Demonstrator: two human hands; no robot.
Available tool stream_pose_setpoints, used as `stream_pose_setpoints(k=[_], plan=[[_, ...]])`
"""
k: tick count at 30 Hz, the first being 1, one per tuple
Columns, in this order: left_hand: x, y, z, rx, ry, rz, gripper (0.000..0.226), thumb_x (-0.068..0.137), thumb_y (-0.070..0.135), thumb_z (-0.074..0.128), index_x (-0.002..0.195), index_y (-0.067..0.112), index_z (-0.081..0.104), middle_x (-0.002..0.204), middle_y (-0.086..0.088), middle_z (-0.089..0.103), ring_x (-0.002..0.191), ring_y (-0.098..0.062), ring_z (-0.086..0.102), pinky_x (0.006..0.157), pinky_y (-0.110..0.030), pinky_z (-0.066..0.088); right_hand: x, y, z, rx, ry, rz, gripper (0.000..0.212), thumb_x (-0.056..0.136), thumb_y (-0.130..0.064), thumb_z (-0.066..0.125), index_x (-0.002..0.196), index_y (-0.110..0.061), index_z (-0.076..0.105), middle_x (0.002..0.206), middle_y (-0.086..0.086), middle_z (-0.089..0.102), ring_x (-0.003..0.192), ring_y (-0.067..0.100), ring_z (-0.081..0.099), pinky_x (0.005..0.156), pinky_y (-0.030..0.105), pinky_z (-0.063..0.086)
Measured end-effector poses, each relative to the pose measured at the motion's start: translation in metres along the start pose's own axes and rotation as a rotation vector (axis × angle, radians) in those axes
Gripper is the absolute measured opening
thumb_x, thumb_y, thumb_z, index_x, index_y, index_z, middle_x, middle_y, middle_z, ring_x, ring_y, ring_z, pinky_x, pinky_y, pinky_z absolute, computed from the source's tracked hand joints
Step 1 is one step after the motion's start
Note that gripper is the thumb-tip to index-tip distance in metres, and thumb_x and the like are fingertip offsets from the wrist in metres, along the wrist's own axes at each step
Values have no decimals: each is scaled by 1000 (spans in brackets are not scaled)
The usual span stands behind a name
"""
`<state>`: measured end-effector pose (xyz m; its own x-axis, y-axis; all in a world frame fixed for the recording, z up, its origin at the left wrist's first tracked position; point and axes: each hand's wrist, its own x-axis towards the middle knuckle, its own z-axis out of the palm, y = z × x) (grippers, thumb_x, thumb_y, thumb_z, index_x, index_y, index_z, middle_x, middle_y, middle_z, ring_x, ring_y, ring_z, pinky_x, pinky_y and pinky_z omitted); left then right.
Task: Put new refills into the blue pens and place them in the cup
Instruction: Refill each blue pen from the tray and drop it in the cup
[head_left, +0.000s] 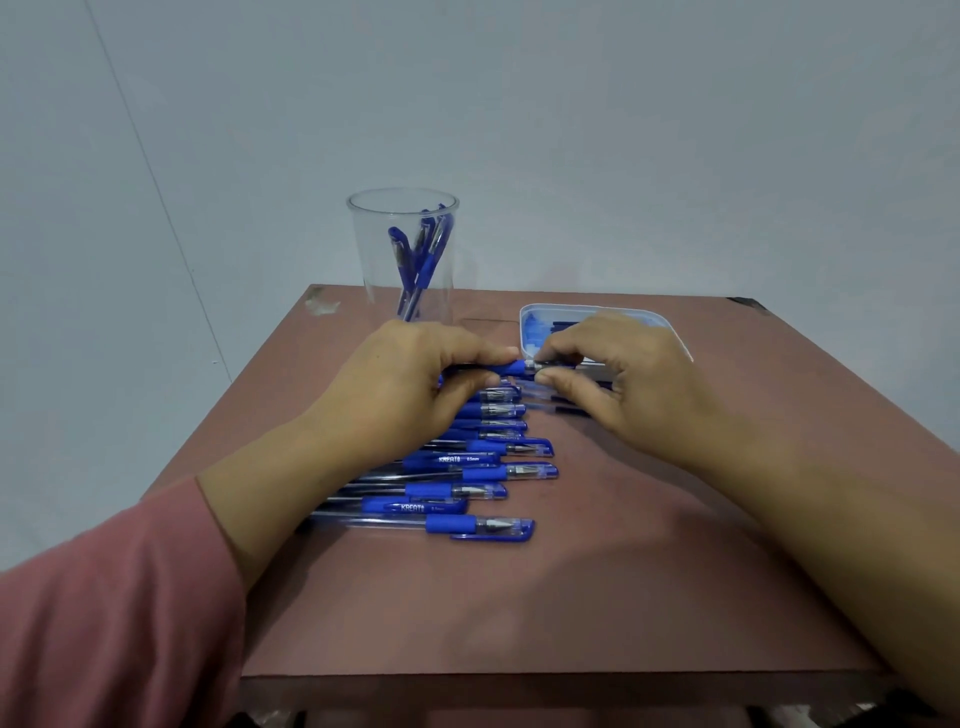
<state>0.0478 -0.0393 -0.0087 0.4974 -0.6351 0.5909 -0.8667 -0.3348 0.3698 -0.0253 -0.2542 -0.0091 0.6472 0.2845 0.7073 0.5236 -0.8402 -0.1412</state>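
Now: your left hand (410, 374) grips the blue pen (506, 368), right hand (618, 374) pinches its 3 o'clock tip (535, 367); twist straight.

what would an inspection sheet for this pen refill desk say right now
surface: brown tabletop, worn at the far corners
job's things: clear cup at the far edge, a few blue pens inside; row of pens lying side by side; white tray far right, apparently holding refills
clutter: nothing seen
grips: left grip holds one pen by its barrel; right grip pinches its tip end
cables: nothing seen
surroundings: plain pale wall; pink sleeve on the left arm
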Motion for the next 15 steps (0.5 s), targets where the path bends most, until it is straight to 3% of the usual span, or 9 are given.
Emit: stream_pose_setpoints(k=[4, 6, 8, 10, 13, 15], plan=[[-1, 4, -3, 53, -55, -24, 28, 89, 20, 67, 115, 29, 70, 101, 13, 72, 91, -3, 64, 81, -23, 53, 0, 3, 6, 84, -66, 93, 24, 88, -35, 55, 93, -15, 67, 85, -8, 63, 79, 6, 55, 75, 23, 45], [-2, 6, -5, 125, -85, -30, 32, 91, 32, 62, 123, 29, 65, 110, 11, 69, 100, -7, 62, 88, -30, 52, 3, 6, 8, 89, -112, 136, 16, 89, -33, 56, 95, -21, 64, 87, -13, 59, 83, 3, 53, 76, 17, 42], [-6, 10, -7, 276, -113, -17, 55, 90, 54, 52, 136, 26, 53, 126, 6, 62, 115, -14, 55, 96, -35, 48, 5, 13, 8, 68, -139, 163, 4, 91, -26, 58, 94, -28, 60, 87, -19, 56, 86, -1, 51, 77, 15, 38], [-13, 15, -11, 403, -144, -35, 78, 85, 70, 37, 147, 22, 36, 141, 1, 49, 127, -17, 46, 101, -38, 44, 3, 22, 5, 41, -153, 211, 13, 92, -24, 59, 92, -36, 54, 88, -24, 53, 88, -4, 49, 77, 14, 35], [-28, 18, -19, 481, -244, -127, 93, 81, 81, 23, 153, 23, 18, 155, 3, 29, 139, -15, 30, 110, -36, 32, -2, 33, -1, 1, -144, 273, 15, 91, -25, 58, 93, -38, 51, 90, -24, 52, 87, -3, 48, 77, 16, 34], [-39, 18, -20, 466, -329, -167, 97, 76, 84, 14, 153, 25, 19, 158, 6, 22, 142, -11, 24, 113, -33, 25, -2, 35, -5, 26, -114, 302, 12, 91, -19, 60, 95, -30, 56, 89, -18, 52, 84, 4, 48, 77, 19, 34]])
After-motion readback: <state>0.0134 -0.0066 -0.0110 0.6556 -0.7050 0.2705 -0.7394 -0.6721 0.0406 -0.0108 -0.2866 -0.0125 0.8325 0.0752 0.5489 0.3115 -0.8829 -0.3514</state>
